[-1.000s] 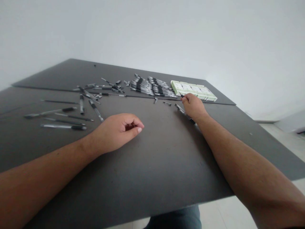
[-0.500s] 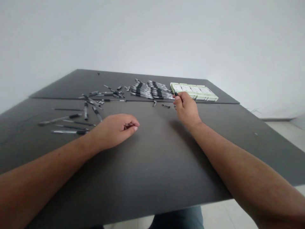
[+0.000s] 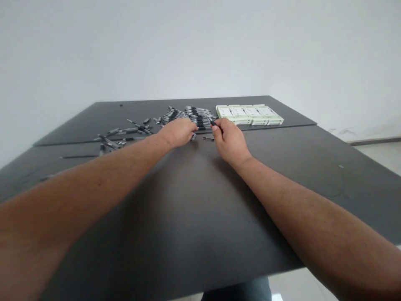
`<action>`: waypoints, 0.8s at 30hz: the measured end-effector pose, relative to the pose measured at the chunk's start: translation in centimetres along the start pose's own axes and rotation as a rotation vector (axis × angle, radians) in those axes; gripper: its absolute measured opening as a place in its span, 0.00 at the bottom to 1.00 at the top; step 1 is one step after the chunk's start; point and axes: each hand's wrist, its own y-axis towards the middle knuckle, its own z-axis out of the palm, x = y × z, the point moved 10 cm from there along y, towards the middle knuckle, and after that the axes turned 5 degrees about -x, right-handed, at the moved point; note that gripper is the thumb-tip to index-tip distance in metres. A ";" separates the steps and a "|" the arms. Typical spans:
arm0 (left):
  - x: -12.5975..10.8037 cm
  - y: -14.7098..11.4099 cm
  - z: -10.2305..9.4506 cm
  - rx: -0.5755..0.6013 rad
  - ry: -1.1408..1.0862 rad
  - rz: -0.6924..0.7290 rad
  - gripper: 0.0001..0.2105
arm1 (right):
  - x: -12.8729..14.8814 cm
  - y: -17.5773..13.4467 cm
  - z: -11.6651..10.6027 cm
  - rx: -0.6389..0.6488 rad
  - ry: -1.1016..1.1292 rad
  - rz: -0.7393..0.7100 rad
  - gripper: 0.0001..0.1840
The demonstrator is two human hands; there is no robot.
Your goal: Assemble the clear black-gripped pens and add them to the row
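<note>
My right hand (image 3: pixel 230 140) is closed on a pen (image 3: pixel 213 123), whose dark end shows past the thumb and forefinger. It is just in front of the stacked pens (image 3: pixel 200 113), near the green-and-white boxes. My left hand (image 3: pixel 180 130) reaches to the front of the other stack of pens (image 3: pixel 171 113), its fingers pinched together. Whatever is between those fingertips is hidden. Just below them a small pen cap (image 3: pixel 193 136) lies on the table, and another small dark piece (image 3: pixel 208 138) lies near my right thumb.
A row of flat green-and-white boxes (image 3: pixel 250 113) lies at the back right. Loose pens and parts (image 3: pixel 109 142) are scattered at the left, partly hidden by my left forearm. A seam (image 3: pixel 291 126) crosses the dark table (image 3: pixel 200 217); a wall stands behind.
My left hand has moved forward and right, from the near middle to the pen stacks. My right hand, with the pen, has shifted slightly left. The view has shifted a little.
</note>
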 end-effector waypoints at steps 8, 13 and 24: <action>-0.2 0.3 2.0 0.087 0.208 0.076 0.19 | 0.3 0.2 0.5 0.031 -0.021 -0.015 0.11; 0.0 -1.2 1.8 0.120 0.231 0.052 0.19 | 0.7 0.2 0.5 0.033 -0.008 -0.044 0.11; -1.5 -10.4 -0.4 0.182 0.066 -0.037 0.15 | 2.0 -0.1 1.1 0.108 -0.018 -0.086 0.11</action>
